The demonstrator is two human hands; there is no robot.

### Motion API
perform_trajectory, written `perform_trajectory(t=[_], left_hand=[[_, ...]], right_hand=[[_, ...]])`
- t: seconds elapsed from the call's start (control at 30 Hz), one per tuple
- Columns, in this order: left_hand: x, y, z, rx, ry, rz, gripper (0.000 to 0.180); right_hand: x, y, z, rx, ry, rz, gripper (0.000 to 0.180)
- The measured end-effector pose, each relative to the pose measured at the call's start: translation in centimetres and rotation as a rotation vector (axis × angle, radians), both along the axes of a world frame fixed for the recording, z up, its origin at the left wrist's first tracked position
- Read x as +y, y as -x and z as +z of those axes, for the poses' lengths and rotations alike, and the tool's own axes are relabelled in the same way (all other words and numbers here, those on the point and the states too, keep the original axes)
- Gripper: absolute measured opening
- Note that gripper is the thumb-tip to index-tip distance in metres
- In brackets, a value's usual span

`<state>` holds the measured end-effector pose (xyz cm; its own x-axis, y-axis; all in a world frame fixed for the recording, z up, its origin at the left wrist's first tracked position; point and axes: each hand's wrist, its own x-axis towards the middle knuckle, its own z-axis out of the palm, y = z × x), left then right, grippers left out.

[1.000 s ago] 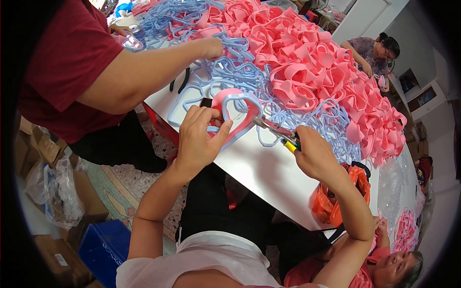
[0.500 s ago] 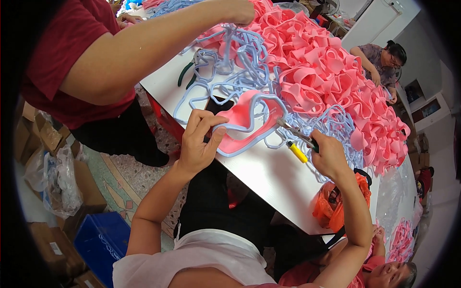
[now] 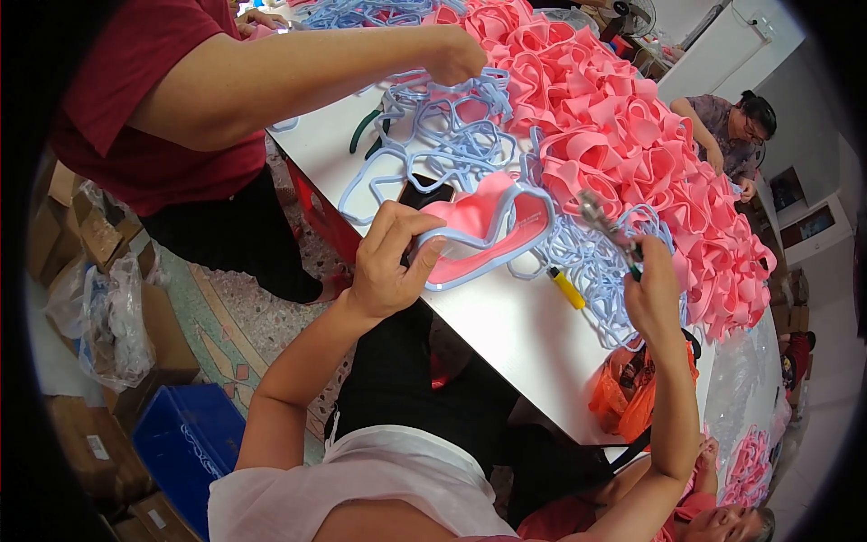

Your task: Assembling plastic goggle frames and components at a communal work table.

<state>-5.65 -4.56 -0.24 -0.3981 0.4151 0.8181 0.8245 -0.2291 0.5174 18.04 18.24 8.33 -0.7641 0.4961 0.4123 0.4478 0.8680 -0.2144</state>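
My left hand pinches the near-left end of a soft pink piece edged with a light-blue rim, shaped like a goggle frame and raised above the table's edge. In my right hand are pliers with dark green handles, their jaws blurred and apart from the piece. Beneath them lies a tangle of light-blue rims. A yellow-handled tool rests on the table between my hands. Behind the held piece is a dark phone, partly covered.
Pink pieces heap along the far side of the white table. A co-worker's arm reaches over more blue rims, near green-handled pliers. An orange bag stands at the right; a blue crate is on the floor.
My right hand has pulled the pliers off the pink piece's rim, up and to the right. My left hand still holds the piece. The co-worker's hand has moved slightly.
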Motion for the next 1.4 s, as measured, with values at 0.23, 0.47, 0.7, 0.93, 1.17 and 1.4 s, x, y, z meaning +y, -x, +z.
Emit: perform_trajectory(t=[0.23,0.47,0.7,0.93,1.17,1.4], left_hand=[[1.2,-0.5,1.0,0.187,0.050,-0.066,0.022],[2.0,-1.2,1.2,0.229,0.065,-0.145,0.022],[1.8,-0.4,1.2,0.236,0.144,-0.180,0.020],[0.3,4.0,1.0,-0.077,0.223,-0.029,0.012],[0.7,4.2,1.5,-0.165,0.229,-0.164,0.012],[1.0,3.8,2.4,-0.045,0.297,-0.370,0.013]], right_hand=[[-4.5,2.8,3.5,-0.231,-0.392,0.116,0.019],[-5.3,4.2,4.3,-0.348,-0.700,0.186,0.012],[-4.0,4.6,3.3,-0.393,-0.611,0.258,0.012],[-3.5,1.1,-0.6,-0.534,-0.043,0.186,0.025],[-5.2,0.3,-8.0,-0.708,0.090,0.079,0.037],[-5.5,-0.6,-6.9,-0.670,0.225,0.089,0.037]])
